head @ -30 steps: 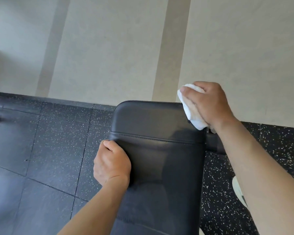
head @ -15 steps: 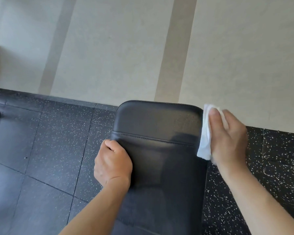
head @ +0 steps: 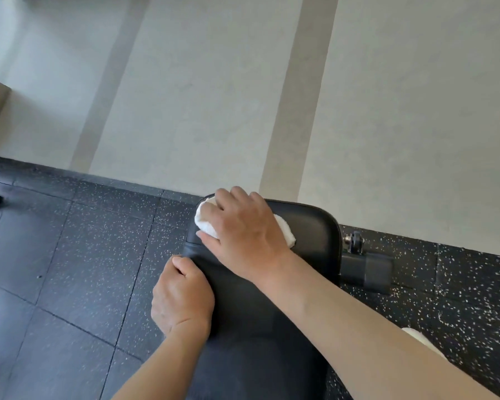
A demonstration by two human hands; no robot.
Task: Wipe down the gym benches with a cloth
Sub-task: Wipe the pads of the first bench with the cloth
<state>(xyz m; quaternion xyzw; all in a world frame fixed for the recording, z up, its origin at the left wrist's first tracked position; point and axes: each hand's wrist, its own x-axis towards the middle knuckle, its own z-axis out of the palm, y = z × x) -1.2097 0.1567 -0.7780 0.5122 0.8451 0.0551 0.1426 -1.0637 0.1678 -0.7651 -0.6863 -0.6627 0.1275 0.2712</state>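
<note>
Fingers of the right hand (head: 244, 235) lay spread and nearly flat over a bunched white cloth (head: 207, 219), pressing it onto the far left corner of the black bench (head: 309, 235). Cloth showed on both sides of that hand: a rounded wad past the fingertips at the pad's corner, and a smaller fold sticking out behind the palm, toward the pad's middle. The right forearm crossed the pad slantwise from the near right.

Just nearer than the cloth, the left hand (head: 182, 298) was curled round the bench's left edge, thumb on the top surface close to the stitched seam, the other fingers wrapped down the side out of sight. The two hands sat close together, the right wrist almost over the left knuckles, though whether they touched could not be told.

Beyond the cloth, the pad's rounded end stopped short of a pale wall (head: 214, 96) with darker vertical stripes. To the right of the pressing hand, past the pad's far edge, a small wheel (head: 355, 241) and a dark foot block (head: 370, 269) of the frame stood on the black speckled floor (head: 84, 255). A white shoe tip (head: 419, 339) peeked out beside the right forearm.
</note>
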